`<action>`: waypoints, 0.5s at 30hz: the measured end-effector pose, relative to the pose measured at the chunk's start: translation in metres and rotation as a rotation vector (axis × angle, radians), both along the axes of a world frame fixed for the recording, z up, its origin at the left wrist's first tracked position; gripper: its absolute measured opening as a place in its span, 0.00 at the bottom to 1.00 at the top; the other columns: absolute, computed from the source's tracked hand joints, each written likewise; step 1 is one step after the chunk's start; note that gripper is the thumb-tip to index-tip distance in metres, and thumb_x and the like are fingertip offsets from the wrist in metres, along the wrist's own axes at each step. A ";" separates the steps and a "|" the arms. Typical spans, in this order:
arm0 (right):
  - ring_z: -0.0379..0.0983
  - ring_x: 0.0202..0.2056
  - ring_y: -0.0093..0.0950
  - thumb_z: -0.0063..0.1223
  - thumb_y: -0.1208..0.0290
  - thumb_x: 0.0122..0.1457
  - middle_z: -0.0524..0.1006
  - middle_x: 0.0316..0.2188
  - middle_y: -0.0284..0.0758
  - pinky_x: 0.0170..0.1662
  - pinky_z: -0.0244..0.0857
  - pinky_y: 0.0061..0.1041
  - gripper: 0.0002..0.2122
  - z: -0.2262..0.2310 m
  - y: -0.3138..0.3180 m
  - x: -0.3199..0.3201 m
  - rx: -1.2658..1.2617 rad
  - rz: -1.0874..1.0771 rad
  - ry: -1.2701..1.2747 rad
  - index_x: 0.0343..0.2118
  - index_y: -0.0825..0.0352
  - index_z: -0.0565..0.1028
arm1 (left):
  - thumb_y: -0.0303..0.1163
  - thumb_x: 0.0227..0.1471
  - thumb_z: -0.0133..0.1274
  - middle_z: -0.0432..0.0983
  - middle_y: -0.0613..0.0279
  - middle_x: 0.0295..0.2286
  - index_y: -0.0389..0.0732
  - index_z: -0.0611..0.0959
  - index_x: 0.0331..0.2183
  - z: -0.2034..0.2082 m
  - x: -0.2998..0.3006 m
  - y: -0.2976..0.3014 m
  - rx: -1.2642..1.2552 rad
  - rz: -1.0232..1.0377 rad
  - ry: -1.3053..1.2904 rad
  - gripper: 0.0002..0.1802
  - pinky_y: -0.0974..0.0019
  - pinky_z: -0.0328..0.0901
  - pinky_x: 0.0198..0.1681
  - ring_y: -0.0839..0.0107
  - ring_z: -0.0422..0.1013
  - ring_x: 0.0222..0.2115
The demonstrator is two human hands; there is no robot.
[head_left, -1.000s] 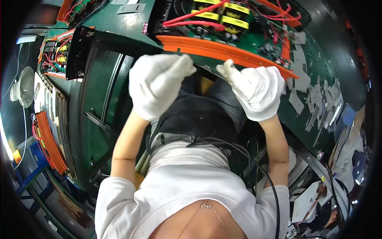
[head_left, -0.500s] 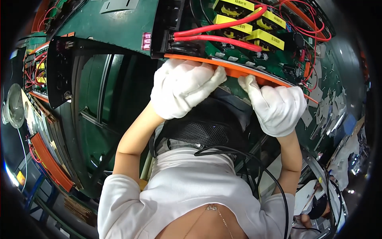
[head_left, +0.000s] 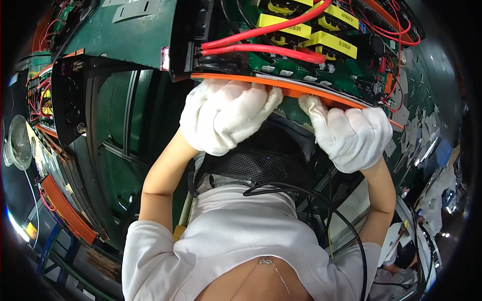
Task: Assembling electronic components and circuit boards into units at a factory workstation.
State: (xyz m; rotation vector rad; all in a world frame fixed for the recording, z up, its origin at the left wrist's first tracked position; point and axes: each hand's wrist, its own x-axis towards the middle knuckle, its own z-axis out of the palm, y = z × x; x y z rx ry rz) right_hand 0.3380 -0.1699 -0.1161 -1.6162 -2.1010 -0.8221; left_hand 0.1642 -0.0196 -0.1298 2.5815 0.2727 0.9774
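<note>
An open electronic power unit with an orange casing (head_left: 288, 91) lies at the top middle, its near wall along the bench edge. Inside it are a green circuit board (head_left: 261, 64), several yellow-wrapped transformers (head_left: 331, 45) and thick red cables (head_left: 263, 48). My left hand (head_left: 226, 118), in a white glove, is closed on the near orange edge, close to the black end panel (head_left: 186, 40). Farther right, my right hand (head_left: 351, 135), gloved too, grips the same edge with its fingers curled. The fingertips of both hands are partly hidden.
At left, a similar unit with a black end panel (head_left: 69, 98) stands near a grey frame. Flat grey metal plates (head_left: 135, 10) lie on the green bench (head_left: 110, 40). Scraps (head_left: 419, 133) are scattered at right. A black cable (head_left: 346, 226) crosses before my body.
The unit's left end has shifted left and slightly toward me, and my left hand has moved left with it. My right hand has moved slightly right, still on the edge.
</note>
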 end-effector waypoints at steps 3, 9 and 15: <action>0.58 0.26 0.23 0.68 0.68 0.44 0.62 0.22 0.24 0.21 0.49 0.22 0.12 0.003 -0.004 -0.002 -0.046 -0.028 0.006 0.30 0.61 0.76 | 0.29 0.39 0.63 0.74 0.66 0.18 0.43 0.80 0.22 0.000 0.001 -0.001 -0.041 0.027 -0.005 0.06 0.71 0.65 0.20 0.70 0.69 0.15; 0.58 0.24 0.22 0.68 0.69 0.43 0.63 0.21 0.23 0.21 0.50 0.22 0.12 0.003 0.002 -0.002 -0.005 -0.033 -0.006 0.31 0.60 0.77 | 0.28 0.36 0.65 0.73 0.67 0.19 0.42 0.80 0.23 -0.011 0.002 0.000 0.076 0.032 -0.115 0.09 0.71 0.66 0.20 0.72 0.69 0.15; 0.56 0.13 0.22 0.69 0.67 0.39 0.60 0.11 0.24 0.18 0.50 0.24 0.11 0.028 0.006 -0.012 -0.242 -0.144 0.072 0.28 0.55 0.79 | 0.28 0.34 0.69 0.70 0.68 0.18 0.41 0.78 0.26 -0.014 -0.002 0.004 0.187 0.069 -0.209 0.15 0.73 0.63 0.18 0.75 0.66 0.15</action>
